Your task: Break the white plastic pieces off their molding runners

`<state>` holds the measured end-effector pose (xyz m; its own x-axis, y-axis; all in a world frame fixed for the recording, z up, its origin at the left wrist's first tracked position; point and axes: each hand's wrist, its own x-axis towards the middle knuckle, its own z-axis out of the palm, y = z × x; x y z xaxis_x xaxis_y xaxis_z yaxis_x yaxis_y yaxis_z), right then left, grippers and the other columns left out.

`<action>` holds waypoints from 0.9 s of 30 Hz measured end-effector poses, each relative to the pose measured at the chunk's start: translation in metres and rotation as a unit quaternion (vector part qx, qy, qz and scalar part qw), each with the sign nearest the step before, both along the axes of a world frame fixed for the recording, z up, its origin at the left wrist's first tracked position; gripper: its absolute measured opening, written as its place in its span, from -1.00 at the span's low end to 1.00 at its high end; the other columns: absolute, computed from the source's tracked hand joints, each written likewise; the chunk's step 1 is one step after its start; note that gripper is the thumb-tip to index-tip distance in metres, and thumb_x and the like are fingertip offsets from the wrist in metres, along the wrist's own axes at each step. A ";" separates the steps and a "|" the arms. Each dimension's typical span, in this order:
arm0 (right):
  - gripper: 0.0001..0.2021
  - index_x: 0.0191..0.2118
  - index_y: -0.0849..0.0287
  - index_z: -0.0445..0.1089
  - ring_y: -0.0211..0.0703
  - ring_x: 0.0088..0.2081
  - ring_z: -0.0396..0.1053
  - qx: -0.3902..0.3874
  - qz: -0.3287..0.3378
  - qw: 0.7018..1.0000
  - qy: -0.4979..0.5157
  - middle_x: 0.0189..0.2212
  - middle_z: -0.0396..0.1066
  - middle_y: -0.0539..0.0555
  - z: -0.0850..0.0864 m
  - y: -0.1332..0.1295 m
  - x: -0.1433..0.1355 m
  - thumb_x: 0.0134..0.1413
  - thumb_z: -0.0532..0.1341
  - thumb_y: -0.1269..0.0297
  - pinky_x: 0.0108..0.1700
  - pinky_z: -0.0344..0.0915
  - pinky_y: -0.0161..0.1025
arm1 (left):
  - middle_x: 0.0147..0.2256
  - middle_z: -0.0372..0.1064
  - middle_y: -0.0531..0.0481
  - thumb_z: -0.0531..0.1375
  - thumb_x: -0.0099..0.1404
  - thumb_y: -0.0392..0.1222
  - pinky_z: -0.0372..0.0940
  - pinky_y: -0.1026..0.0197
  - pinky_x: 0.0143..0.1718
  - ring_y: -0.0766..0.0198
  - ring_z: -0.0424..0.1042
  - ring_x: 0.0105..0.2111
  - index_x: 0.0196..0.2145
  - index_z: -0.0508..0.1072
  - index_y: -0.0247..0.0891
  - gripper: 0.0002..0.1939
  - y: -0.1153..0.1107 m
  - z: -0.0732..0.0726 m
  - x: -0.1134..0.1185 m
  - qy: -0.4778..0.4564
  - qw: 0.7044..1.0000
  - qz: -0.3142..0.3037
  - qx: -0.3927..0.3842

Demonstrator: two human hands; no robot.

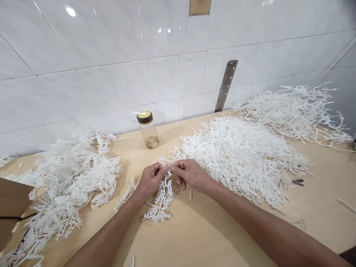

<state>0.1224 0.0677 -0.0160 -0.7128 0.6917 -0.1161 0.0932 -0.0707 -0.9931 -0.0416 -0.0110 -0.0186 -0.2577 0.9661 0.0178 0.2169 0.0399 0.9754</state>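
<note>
My left hand and my right hand meet over the middle of the table, fingertips nearly touching. Both are closed in a pinch on a white branching plastic strand, which hangs down between them onto the wood. The exact spot each finger grips is partly hidden. A large heap of short white plastic sprigs lies just right of my right hand. Left of my left forearm is a pile of branched white strands, and a smaller strand lies close beside that forearm.
A clear bottle with a yellow and brown lid stands behind my hands. A perforated metal strip leans on the tiled wall. More long white strands lie back right, near small dark-handled snips. A cardboard box sits left.
</note>
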 end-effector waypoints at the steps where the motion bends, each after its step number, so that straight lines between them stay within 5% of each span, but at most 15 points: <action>1: -0.71 -0.30 0.23 0.46 -0.36 -0.75 0.26 -0.015 0.006 1.000 0.006 -0.69 0.38 -0.08 0.000 0.001 0.001 0.11 0.25 0.05 -0.67 0.26 -0.41 | -0.65 0.04 0.17 0.27 0.18 0.14 -0.06 0.32 -0.59 0.43 0.00 -0.62 -0.56 0.24 -0.24 -0.56 0.000 0.000 0.000 -0.001 1.000 0.001 0.000; 12: -0.75 -0.27 0.20 0.44 -0.32 -0.75 0.29 0.051 -0.017 0.999 -0.009 -0.71 0.34 -0.12 -0.006 -0.002 -0.001 0.06 0.28 0.10 -0.68 0.31 -0.37 | -0.62 0.02 0.16 0.26 0.18 0.15 -0.04 0.32 -0.58 0.41 0.01 -0.59 -0.57 0.23 -0.24 -0.54 -0.003 0.008 0.005 0.020 1.000 0.005 -0.006; 20: -0.86 -0.28 0.13 0.49 -0.28 -0.73 0.33 0.223 -0.055 0.972 -0.048 -0.69 0.37 -0.09 -0.002 -0.010 0.002 0.15 0.19 0.25 -0.64 0.31 -0.34 | -0.61 0.09 0.15 0.24 0.20 0.14 0.02 0.31 -0.54 0.40 0.06 -0.58 -0.53 0.27 -0.25 -0.58 -0.002 0.001 0.002 -0.002 1.000 0.014 0.000; 27: -0.82 -0.21 0.14 0.46 -0.27 -0.75 0.33 0.187 -0.053 0.979 -0.053 -0.70 0.39 -0.10 -0.008 -0.010 -0.001 0.21 0.14 0.22 -0.66 0.32 -0.34 | -0.60 0.06 0.16 0.23 0.21 0.14 0.01 0.30 -0.52 0.39 0.04 -0.57 -0.52 0.27 -0.24 -0.59 -0.004 0.002 0.004 0.012 1.000 0.012 0.007</action>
<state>0.1216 0.0579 -0.0237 -0.6329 0.7689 0.0909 0.2085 0.2824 -0.9364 -0.0376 -0.0149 -0.0164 -0.2795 0.9594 0.0376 0.2388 0.0316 0.9705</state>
